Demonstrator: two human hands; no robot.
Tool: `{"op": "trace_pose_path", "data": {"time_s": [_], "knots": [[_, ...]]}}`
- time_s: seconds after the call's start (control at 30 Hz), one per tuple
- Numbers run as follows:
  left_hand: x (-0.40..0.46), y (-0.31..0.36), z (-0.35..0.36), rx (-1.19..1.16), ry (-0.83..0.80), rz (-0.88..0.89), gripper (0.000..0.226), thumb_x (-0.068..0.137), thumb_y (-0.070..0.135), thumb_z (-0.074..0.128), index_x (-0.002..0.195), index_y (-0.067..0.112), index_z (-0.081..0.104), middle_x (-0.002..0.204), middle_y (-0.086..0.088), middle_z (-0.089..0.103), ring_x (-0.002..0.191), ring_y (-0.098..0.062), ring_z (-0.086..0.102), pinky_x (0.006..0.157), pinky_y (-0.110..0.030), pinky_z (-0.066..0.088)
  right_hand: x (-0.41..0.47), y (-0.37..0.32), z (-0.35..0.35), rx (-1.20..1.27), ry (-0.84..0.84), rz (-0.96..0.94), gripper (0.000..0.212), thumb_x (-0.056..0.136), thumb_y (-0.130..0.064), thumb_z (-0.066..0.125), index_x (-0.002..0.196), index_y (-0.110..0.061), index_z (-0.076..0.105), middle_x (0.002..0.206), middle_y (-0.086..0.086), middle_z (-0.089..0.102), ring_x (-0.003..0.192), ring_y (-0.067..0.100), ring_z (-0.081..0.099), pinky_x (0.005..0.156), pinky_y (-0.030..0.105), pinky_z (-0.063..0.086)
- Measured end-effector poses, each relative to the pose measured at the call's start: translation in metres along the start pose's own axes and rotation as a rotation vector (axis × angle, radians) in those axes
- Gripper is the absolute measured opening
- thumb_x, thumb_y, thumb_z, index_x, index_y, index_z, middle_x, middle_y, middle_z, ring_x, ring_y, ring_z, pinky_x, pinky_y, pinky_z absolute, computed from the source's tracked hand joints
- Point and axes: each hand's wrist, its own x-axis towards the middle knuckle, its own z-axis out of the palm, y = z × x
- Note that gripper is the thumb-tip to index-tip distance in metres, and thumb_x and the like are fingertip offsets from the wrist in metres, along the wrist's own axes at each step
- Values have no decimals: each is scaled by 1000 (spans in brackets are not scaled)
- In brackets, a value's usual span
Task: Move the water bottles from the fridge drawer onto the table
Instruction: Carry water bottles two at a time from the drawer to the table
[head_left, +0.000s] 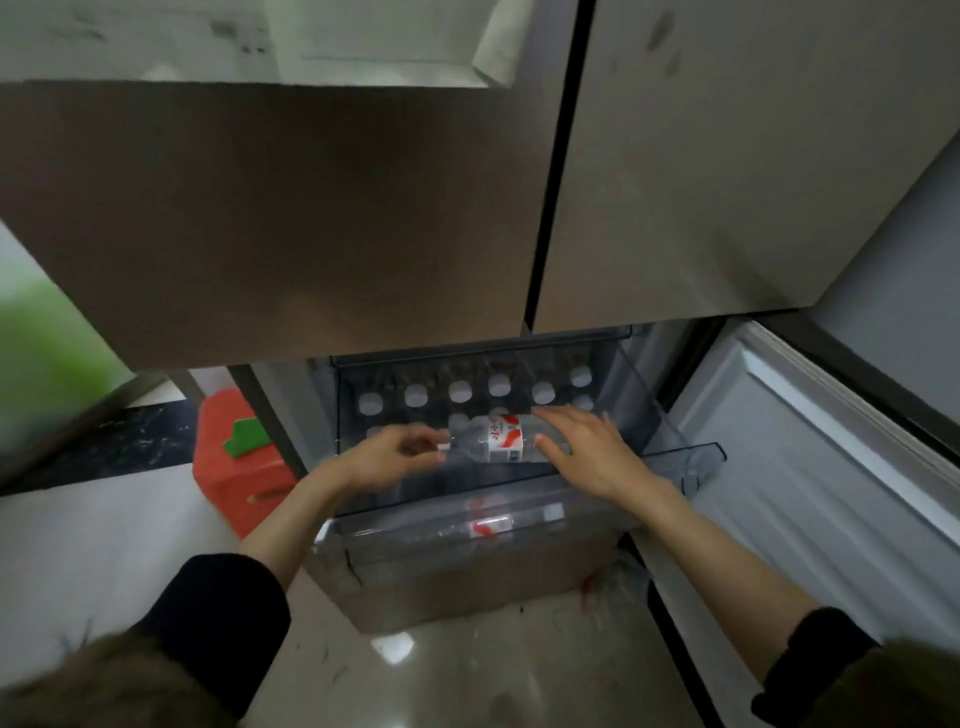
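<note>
Dark sleeves sat nearest the lens, both forearms reaching forward and down over the glossy floor (467, 670) to the open fridge drawer (519, 525). Through the drawer's clear front wall one more bottle (493, 522) showed, lying flat with a red-white label. Left hand (387, 457) had its fingers curled at the cap end of a water bottle (501, 441) held sideways above the drawer; blur made the exact grip hard to read, but it looked like a pinch on the neck. Right hand (587, 447) wrapped the other end of that bottle, fingers over the top, thumb underneath. Behind the hands stood a row of upright bottles (498, 387), white caps visible, at least six in the back row and a few more caps dimly in front; exact count could not be told. Lower fridge door (831, 441) swung open at right; an orange box (234, 462) with a green shape on it sat left of the fridge on the floor.

Progress, as a judgement: early. One bottle was in hand and not yet clear of the fridge; most of the stock stood in the drawer. No desk was in view, so bottles already delivered could not be checked. Many trips probably remained.
</note>
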Motion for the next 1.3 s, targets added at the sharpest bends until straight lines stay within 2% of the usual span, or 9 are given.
{"op": "trace_pose_path", "data": {"time_s": [0.17, 0.33, 0.57, 0.7, 0.8, 0.9, 1.0, 1.13, 1.3], "knots": [[33, -10, 11, 45, -220, -213, 45, 87, 26, 61, 130, 19, 49, 128, 3, 54, 119, -12, 50, 100, -20, 35, 32, 28, 9, 74, -92, -47, 46, 97, -34, 43, 141, -21, 39, 144, 4, 44, 133, 24, 39, 112, 41, 27], [57, -18, 18, 86, -377, -339, 51, 87, 32, 60, 135, 20, 44, 137, -3, 49, 126, -19, 46, 106, -28, 36, 65, 36, 19, 146, -296, -22, 48, 95, -39, 45, 141, -29, 37, 144, 3, 44, 128, 23, 44, 105, 36, 35], [82, -21, 38, 81, -503, -311, 47, 88, 43, 55, 130, 23, 51, 135, 1, 50, 128, -18, 43, 111, -35, 32, 95, 40, 32, 80, -342, -32, 49, 91, -44, 50, 137, -29, 41, 138, 6, 49, 121, 27, 49, 102, 39, 40], [102, -6, 52, 136, -597, -257, 51, 89, 42, 53, 136, 22, 43, 138, 1, 46, 128, -17, 41, 108, -30, 33, 104, 45, 42, 45, -337, -63, 52, 87, -45, 56, 134, -27, 44, 134, 6, 52, 118, 28, 52, 101, 44, 41], [114, 1, 61, 199, -618, -203, 50, 89, 34, 56, 135, 22, 43, 122, 2, 49, 112, -14, 45, 98, -26, 36, 107, 49, 47, 10, -316, -70, 53, 86, -43, 58, 134, -26, 44, 133, 7, 53, 117, 28, 52, 101, 43, 40], [118, 0, 63, 201, -642, -182, 49, 89, 33, 57, 136, 22, 43, 125, -1, 49, 102, -10, 43, 97, -29, 37, 110, 51, 50, -15, -306, -70, 53, 87, -38, 58, 135, -24, 43, 134, 8, 52, 118, 29, 51, 102, 43, 39], [118, -3, 58, 173, -655, -171, 47, 92, 31, 53, 136, 19, 42, 105, 5, 52, 84, -4, 47, 88, -28, 40, 110, 53, 51, -23, -302, -79, 52, 86, -36, 59, 135, -24, 43, 132, 8, 54, 116, 29, 52, 100, 42, 40], [118, -12, 48, 162, -630, -197, 43, 92, 27, 52, 134, 18, 43, 126, -3, 52, 106, -19, 54, 96, -33, 45, 111, 54, 52, -32, -279, -85, 52, 85, -38, 60, 132, -24, 45, 127, 8, 57, 112, 27, 55, 98, 41, 43], [116, -19, 37, 123, -583, -223, 45, 93, 20, 51, 136, 25, 40, 133, -4, 49, 118, -19, 49, 105, -34, 40, 113, 53, 58, -96, -275, -99, 60, 83, -39, 63, 136, -26, 38, 133, 6, 53, 119, 27, 51, 103, 43, 39]]}}
